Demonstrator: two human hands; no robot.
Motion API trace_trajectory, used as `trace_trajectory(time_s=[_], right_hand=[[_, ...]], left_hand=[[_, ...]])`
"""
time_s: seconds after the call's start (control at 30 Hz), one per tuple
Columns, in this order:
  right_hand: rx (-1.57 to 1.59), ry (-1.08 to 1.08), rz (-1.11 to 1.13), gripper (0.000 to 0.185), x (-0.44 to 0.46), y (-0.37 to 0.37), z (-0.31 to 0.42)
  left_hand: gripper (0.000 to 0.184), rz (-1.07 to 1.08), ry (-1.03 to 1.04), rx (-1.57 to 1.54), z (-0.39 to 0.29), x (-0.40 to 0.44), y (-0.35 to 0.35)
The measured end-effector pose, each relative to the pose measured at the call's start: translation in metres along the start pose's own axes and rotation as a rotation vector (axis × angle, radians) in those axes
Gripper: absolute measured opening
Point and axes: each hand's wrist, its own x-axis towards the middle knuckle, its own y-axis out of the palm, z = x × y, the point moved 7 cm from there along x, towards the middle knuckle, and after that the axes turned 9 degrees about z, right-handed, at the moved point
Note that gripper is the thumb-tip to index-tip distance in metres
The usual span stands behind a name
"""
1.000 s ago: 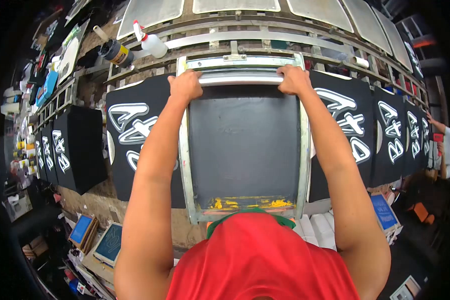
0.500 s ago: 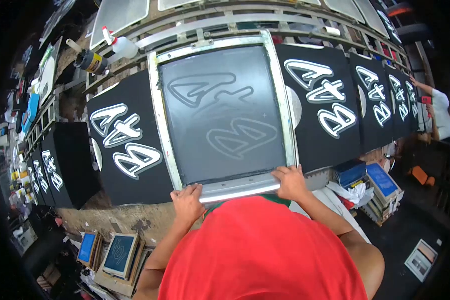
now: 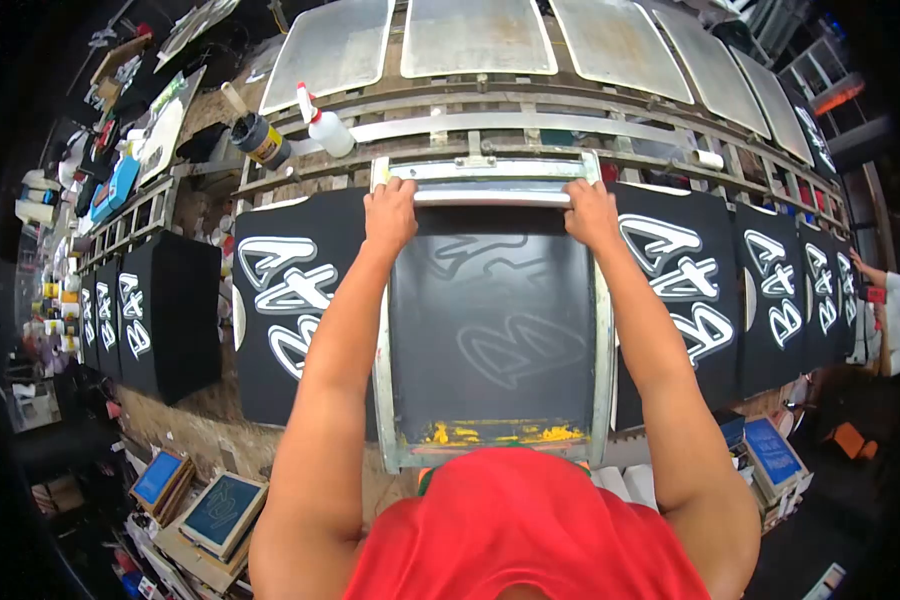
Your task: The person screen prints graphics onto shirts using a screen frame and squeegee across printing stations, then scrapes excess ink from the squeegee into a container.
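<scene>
A squeegee (image 3: 492, 198) was held across the printing screen (image 3: 495, 320).
Its ends were gripped by left hand (image 3: 391, 211) and right hand (image 3: 591, 212).

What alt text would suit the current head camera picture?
Someone's left hand and right hand grip a silvery bar across the far end of a framed screen, between black panels bearing white lettering; a spray bottle sits beyond.

I have the frame (image 3: 601, 400) between a left shirt (image 3: 285, 305) and a right shirt (image 3: 685, 300). The squeegee (image 3: 490, 195) lies across the frame's far end, left hand (image 3: 390, 212) on its left, right hand (image 3: 591, 210) on its right. Behind the frame I see rails (image 3: 570, 122), then boards (image 3: 478, 40). The bottle (image 3: 332, 134) stands behind the left shirt, the tub (image 3: 262, 142) left of it; screens (image 3: 222, 512) lie nearer, to the left.
</scene>
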Motion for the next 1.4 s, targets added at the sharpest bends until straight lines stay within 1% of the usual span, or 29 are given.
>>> trace_trajectory(time_s=[0.03, 0.07, 0.1, 0.13, 0.17, 0.23, 0.37, 0.4, 0.5, 0.53, 0.67, 0.73, 0.77, 0.83, 0.87, 0.9, 0.93, 0.97, 1.03, 1.1, 1.17, 1.23, 1.3, 1.33, 1.4], right_hand=[[-0.027, 0.021, 0.082, 0.032, 0.014, 0.003, -0.005], [-0.052, 0.044, 0.175, 0.033, 0.023, 0.009, -0.010], [-0.051, 0.076, 0.264, 0.038, 0.030, 0.013, -0.018], [-0.023, 0.079, 0.291, 0.042, 0.033, 0.012, -0.019], [0.004, 0.078, 0.317, 0.045, 0.037, 0.010, -0.019], [0.036, 0.071, 0.310, 0.049, 0.039, 0.009, -0.022], [0.048, 0.075, 0.357, 0.046, 0.043, 0.011, -0.024], [0.036, 0.084, 0.365, 0.044, 0.043, 0.010, -0.023], [0.043, 0.070, 0.401, 0.042, 0.048, 0.008, -0.022], [0.049, 0.066, 0.397, 0.041, 0.050, 0.007, -0.022], [0.040, 0.056, 0.493, 0.034, 0.059, 0.007, -0.022], [0.018, 0.058, 0.528, 0.034, 0.064, 0.005, -0.022], [-0.006, 0.069, 0.560, 0.033, 0.065, 0.006, -0.022], [-0.012, 0.090, 0.582, 0.036, 0.068, 0.008, -0.022], [-0.028, 0.081, 0.561, 0.035, 0.066, 0.007, -0.021], [-0.045, 0.074, 0.543, 0.035, 0.061, 0.008, -0.021], [-0.047, 0.080, 0.547, 0.035, 0.053, 0.009, -0.021], [-0.030, 0.084, 0.560, 0.035, 0.044, 0.011, -0.019], [-0.051, 0.118, 0.604, 0.037, 0.016, 0.013, -0.017], [0.061, 0.113, 0.619, 0.037, -0.034, 0.005, -0.005], [0.115, 0.097, 0.511, 0.034, -0.098, -0.005, 0.013], [0.114, 0.066, 0.457, 0.032, -0.168, -0.008, 0.033], [0.137, 0.069, 0.504, 0.037, -0.240, -0.025, 0.062], [0.108, 0.056, 0.483, 0.043, -0.283, -0.020, 0.069], [0.099, 0.052, 0.492, 0.045, -0.361, -0.014, 0.085]], left_hand=[[0.036, -0.005, 0.003, 0.003, -0.001, 0.012, -0.008], [0.043, 0.010, -0.014, -0.001, 0.000, 0.019, -0.012], [0.051, 0.033, -0.030, -0.006, 0.000, 0.020, -0.015], [0.063, 0.098, -0.036, -0.054, 0.004, 0.021, -0.017], [0.063, 0.100, -0.039, -0.056, 0.009, 0.025, -0.016], [0.071, 0.102, 0.005, -0.239, 0.018, 0.028, -0.015], [0.065, 0.140, 0.007, -0.252, 0.023, 0.028, -0.020], [0.059, 0.079, 0.022, -0.220, 0.019, 0.026, -0.025], [0.057, 0.123, 0.058, -0.210, 0.011, 0.027, -0.028], [0.061, 0.183, 0.054, -0.196, 0.011, 0.031, -0.025], [0.060, 0.192, 0.049, -0.105, 0.006, 0.040, -0.029], [0.055, 0.255, 0.049, -0.062, 0.005, 0.046, -0.026], [0.055, 0.255, 0.046, -0.058, 0.006, 0.049, -0.027], [0.047, 0.353, 0.040, 0.039, 0.008, 0.054, -0.017], [0.047, 0.353, 0.044, 0.041, 0.008, 0.053, -0.014], [0.043, 0.325, 0.072, 0.075, 0.007, 0.050, -0.013], [0.038, 0.297, 0.097, 0.106, 0.006, 0.044, -0.013], [0.038, 0.297, 0.104, 0.101, 0.007, 0.036, -0.013], [0.030, 0.376, 0.064, 0.114, 0.005, 0.006, -0.007], [0.028, 0.262, 0.142, 0.033, -0.004, -0.043, -0.006], [0.030, 0.258, 0.165, 0.011, -0.012, -0.106, 0.001], [0.035, 0.259, 0.176, -0.054, -0.026, -0.177, 0.000], [0.042, 0.359, 0.148, -0.068, -0.037, -0.247, 0.009], [0.043, 0.343, 0.147, -0.067, -0.043, -0.285, 0.013], [0.047, 0.302, 0.150, -0.082, -0.052, -0.358, 0.028]])
